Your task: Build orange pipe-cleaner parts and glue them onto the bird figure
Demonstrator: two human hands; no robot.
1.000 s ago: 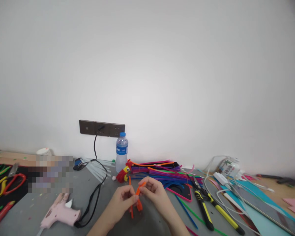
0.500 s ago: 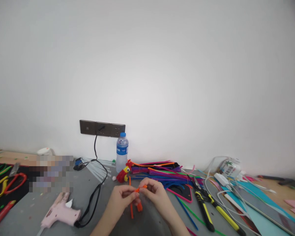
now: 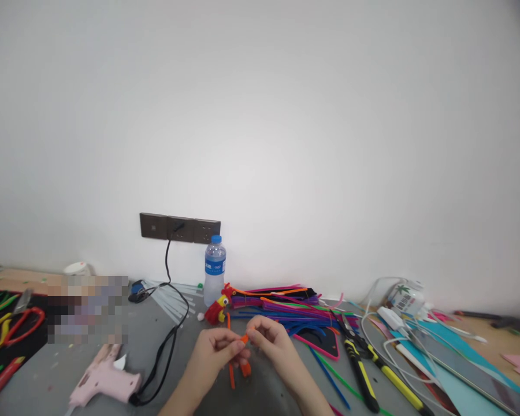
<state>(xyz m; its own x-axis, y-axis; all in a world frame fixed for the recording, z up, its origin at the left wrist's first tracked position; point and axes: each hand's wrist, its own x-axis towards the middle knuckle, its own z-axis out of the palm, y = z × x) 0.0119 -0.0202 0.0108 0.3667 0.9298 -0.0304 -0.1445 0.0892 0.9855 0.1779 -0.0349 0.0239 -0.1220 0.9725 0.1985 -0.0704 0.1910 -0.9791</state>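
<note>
Fingertips of my left hand (image 3: 220, 351) and my right hand (image 3: 268, 341) meet over the grey table, both closed on a small orange pipe cleaner piece (image 3: 245, 339). Much of that piece is hidden by the fingers. Below the left fingers, a bent orange piece (image 3: 246, 368) shows; whether it joins the pinched part I cannot tell. A straight orange pipe cleaner (image 3: 231, 375) lies partly behind my left hand. Just beyond stands a small red and yellow bird figure (image 3: 216, 307) with a white ball at its tail.
A water bottle (image 3: 215, 271) stands by the wall. Bundled coloured pipe cleaners (image 3: 277, 306) lie behind my hands. Yellow-black pliers (image 3: 361, 370) and a phone (image 3: 463, 370) are right; a pink glue gun (image 3: 106, 378), its black cord (image 3: 167, 341) and red-handled scissors (image 3: 26, 326) are left.
The fingertips have shifted slightly around the orange piece, and less of it shows between them. Both hands stay in nearly the same place.
</note>
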